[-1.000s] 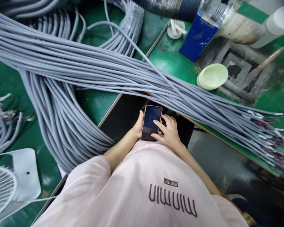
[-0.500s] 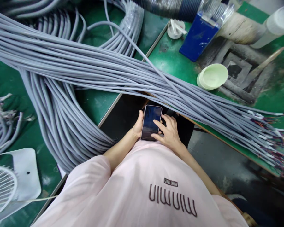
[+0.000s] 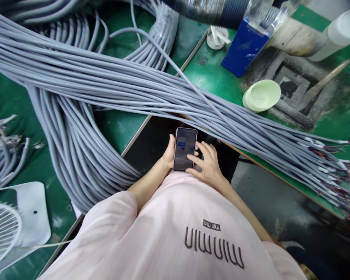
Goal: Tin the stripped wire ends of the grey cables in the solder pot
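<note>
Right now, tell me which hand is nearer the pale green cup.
Right. The right hand, at the right side of the phone, lies across the grey cables from the pale green cup; the left hand, at the phone's left edge, is farther off.

phone (image 3: 184, 142) between left hand (image 3: 168, 154) and right hand (image 3: 210, 164); cables (image 3: 151, 85) beyond; cup (image 3: 262, 96) behind cables

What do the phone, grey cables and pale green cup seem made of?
Phone: probably glass-fronted; smooth, flat, lit screen.
Grey cables: likely satin plastic sheathing; coloured wires emerge at one end.
Pale green cup: perhaps plastic; smooth, evenly coloured, softly shiny.
</note>
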Available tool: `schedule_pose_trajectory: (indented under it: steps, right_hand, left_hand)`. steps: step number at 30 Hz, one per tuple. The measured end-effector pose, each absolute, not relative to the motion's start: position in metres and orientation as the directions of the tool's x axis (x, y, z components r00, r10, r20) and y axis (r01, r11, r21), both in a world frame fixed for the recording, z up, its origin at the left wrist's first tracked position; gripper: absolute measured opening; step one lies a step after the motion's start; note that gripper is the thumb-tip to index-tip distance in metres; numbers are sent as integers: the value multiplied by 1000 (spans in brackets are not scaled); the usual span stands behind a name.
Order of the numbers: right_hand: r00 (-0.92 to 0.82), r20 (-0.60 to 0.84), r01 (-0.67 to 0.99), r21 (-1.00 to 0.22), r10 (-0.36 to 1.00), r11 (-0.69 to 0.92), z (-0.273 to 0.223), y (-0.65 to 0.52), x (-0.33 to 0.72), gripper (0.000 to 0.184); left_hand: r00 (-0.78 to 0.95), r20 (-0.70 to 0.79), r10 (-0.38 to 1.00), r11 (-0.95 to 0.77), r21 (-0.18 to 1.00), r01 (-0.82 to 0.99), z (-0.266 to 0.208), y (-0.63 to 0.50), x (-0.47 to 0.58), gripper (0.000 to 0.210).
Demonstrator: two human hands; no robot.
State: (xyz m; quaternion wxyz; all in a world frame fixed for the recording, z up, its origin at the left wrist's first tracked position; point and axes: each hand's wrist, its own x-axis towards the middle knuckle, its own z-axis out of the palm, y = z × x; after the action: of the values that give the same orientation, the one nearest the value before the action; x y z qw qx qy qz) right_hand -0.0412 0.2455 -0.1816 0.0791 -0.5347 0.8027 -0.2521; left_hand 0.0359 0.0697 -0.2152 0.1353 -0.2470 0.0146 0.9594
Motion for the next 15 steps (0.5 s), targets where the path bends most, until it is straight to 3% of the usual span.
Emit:
schedule_pose_trajectory:
  steps: [3, 5, 15]
  right_hand:
    - [-575, 137, -743, -501, -807, 444, -182, 246, -45, 60]
    - [-602, 152, -723, -520, -784, 455, -183, 248, -46, 63]
    - [-603, 81, -664, -603, -793, 443, -192, 277, -45, 58]
  left_hand:
    - [-840, -467, 275, -954, -29, -297, -218, 67, 36, 107]
    - [-839, -470, 275, -950, -1, -311, -220, 64, 36, 111]
    - [-795, -604, -51, -993, 119, -26, -264, 37, 19, 96]
